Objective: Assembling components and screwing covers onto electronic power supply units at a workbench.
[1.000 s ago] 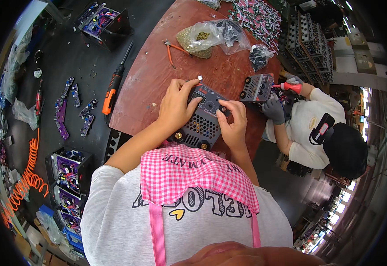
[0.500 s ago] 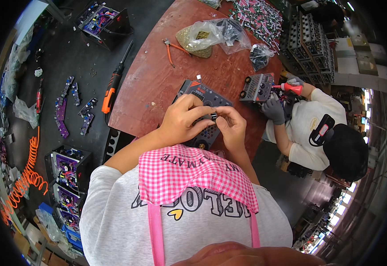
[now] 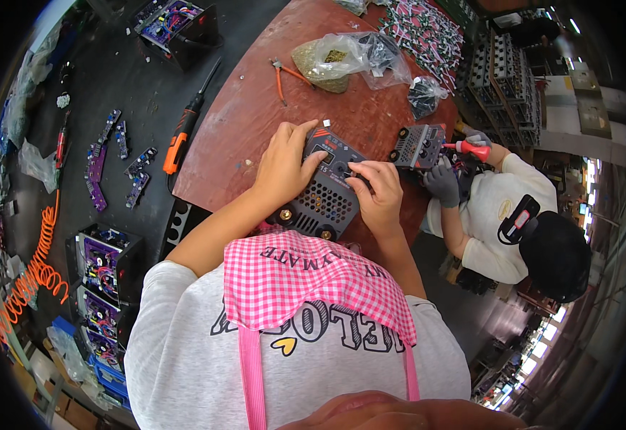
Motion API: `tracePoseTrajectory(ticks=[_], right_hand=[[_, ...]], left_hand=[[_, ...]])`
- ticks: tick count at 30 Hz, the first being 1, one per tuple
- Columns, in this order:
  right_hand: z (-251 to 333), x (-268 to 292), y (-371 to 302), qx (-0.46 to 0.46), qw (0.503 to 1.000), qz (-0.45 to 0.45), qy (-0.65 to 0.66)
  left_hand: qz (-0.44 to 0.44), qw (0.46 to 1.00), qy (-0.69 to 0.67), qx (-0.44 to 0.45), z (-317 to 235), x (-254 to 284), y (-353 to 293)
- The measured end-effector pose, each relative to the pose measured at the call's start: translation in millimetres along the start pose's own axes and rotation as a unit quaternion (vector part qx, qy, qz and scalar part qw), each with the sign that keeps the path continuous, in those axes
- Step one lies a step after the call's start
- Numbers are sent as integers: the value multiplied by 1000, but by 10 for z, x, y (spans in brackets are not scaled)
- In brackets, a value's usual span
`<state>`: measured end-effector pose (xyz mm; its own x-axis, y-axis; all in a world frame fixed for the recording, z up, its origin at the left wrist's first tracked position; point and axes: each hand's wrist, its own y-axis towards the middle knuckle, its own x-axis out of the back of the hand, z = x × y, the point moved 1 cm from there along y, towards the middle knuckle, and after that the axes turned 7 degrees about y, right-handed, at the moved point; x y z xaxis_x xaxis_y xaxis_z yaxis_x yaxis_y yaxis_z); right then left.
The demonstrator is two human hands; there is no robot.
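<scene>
In front of me a dark grey machine front panel lies tilted on the red table, with round vent holes, slots and two brass-coloured sockets at its near end. My left hand grips its left edge, fingers stretched along the side and thumb resting on the face near a small display window. At the panel's right side, my right hand is closed in a pinch on a small black knob, held against the panel face. The fingertips hide most of the knob.
Beyond the panel lie orange-handled cutters and a stone-like dish with plastic bags. An orange power screwdriver is on the dark surface at left, near circuit boards. At right, a gloved co-worker holds a red-handled screwdriver at another panel.
My hands have parted: both held the small black knob above the panel. My left hand moved left onto the panel's edge, while my right brought the knob down to its face.
</scene>
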<state>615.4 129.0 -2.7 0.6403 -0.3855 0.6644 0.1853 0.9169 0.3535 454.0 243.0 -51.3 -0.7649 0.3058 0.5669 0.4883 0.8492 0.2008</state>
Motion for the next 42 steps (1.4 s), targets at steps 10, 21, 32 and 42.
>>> tracePoseTrajectory(ticks=[10, 21, 32, 42], right_hand=[[-37, -60, 63, 66, 996, 34, -59], [-15, -77, 77, 79, 992, 50, -79], [-16, -84, 97, 123, 985, 62, -107], [-11, -88, 120, 150, 979, 70, -116]], left_hand=[[34, 999, -10, 16, 26, 9, 5], [36, 999, -18, 16, 38, 9, 10], [25, 999, -20, 8, 53, 3, 13], [22, 1000, -11, 4, 59, 11, 9]])
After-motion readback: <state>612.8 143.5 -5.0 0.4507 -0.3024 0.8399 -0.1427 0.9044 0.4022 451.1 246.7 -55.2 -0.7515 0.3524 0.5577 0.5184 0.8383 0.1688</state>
